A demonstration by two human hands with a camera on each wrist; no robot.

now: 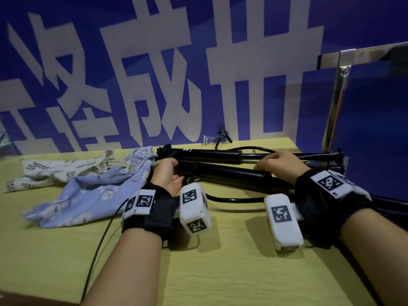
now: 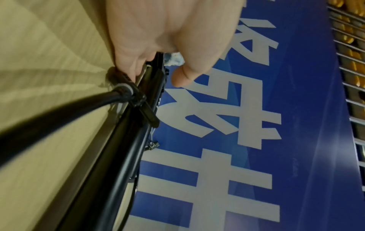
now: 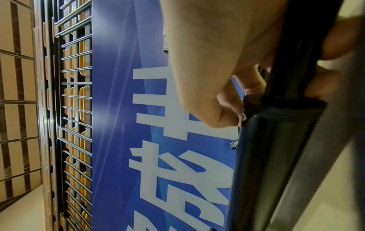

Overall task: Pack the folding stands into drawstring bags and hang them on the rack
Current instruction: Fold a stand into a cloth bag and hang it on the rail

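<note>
Worktop: pale yellow-green wood-grain worktop (image 1: pixel 220 272), lit dimly.
Room: blue banner (image 1: pixel 342 23) with large white characters right behind the worktop; a metal frame (image 1: pixel 337 89) stands at the far right; the wrist views show wire shelving (image 3: pixel 75 109) beside the banner.
Stands: two black folded stands, lying lengthwise at the back of the worktop. The near stand (image 1: pixel 225 172) is in front of the far stand (image 1: pixel 209 153), just beside it.
Bags: two cloth bags, crumpled at the left, overlapping: a blue bag (image 1: pixel 88 195) in front, a cream leaf-print bag (image 1: pixel 61 170) behind.
Cables: thin black cable (image 1: pixel 99 246) runs across the worktop from the left wrist.
Left hand (image 1: pixel 166 175): curled round the near stand's left end.
Right hand (image 1: pixel 279 164): fingers wrapped over the near stand's right part.
</note>
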